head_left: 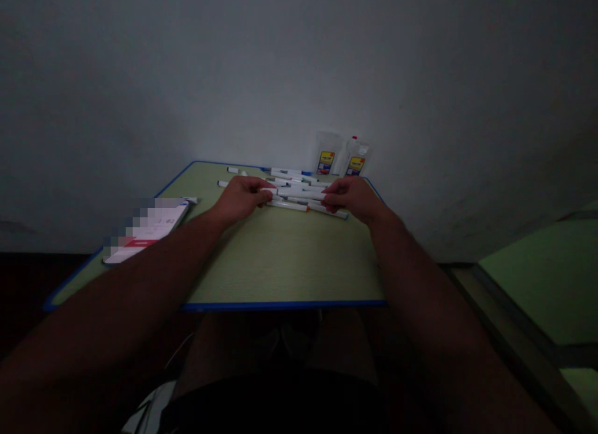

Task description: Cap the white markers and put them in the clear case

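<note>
A white marker pen (301, 193) spans the gap between my two hands, above the far part of the table. My left hand (242, 197) pinches its left end with thumb and fingers, and my right hand (350, 196) grips the right end. Around and behind it lie several more white markers with coloured ends, among them one with an orange tip (292, 206) just in front and one with a blue end (334, 212) near my right hand. Some markers are partly hidden by my hands.
The light wooden table (289, 266) has a blue edge. A phone or tablet with a lit screen (152, 231) lies at the left. Two clear plastic pouches with yellow labels (326, 160) stand at the back right against the grey wall (233, 79).
</note>
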Demonstrator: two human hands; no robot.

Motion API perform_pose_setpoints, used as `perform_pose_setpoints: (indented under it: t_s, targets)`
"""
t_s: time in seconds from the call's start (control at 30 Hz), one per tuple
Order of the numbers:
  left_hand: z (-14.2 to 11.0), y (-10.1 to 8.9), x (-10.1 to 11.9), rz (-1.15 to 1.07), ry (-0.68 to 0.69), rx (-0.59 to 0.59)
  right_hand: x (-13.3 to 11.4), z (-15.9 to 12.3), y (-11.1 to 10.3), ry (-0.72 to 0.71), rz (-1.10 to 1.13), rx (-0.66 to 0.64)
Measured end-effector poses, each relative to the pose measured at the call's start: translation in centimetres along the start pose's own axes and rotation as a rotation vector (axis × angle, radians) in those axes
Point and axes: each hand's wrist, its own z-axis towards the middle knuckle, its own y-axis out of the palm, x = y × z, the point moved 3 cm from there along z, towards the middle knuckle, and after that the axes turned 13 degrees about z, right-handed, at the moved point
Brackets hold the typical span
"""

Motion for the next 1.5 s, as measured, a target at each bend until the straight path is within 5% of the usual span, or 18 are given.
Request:
perform_pose_setpoints:
  t_s: [1.13,1.33,1.5]
  targets:
    - [-0.5,0.52,0.22,0.084,-0.03,-0.002,0.87,0.19,0.19,0.052,0.074,0.055]
    - [-0.25,0.22,0.25,0.077,0.033,0.0,0.86,0.37,0.19,0.016,0.098,0.031]
    - [0.06,-0.12,-0.05,0.227,0.163,0.116,0.43,0.43,0.52,-0.024,0.098,0.101]
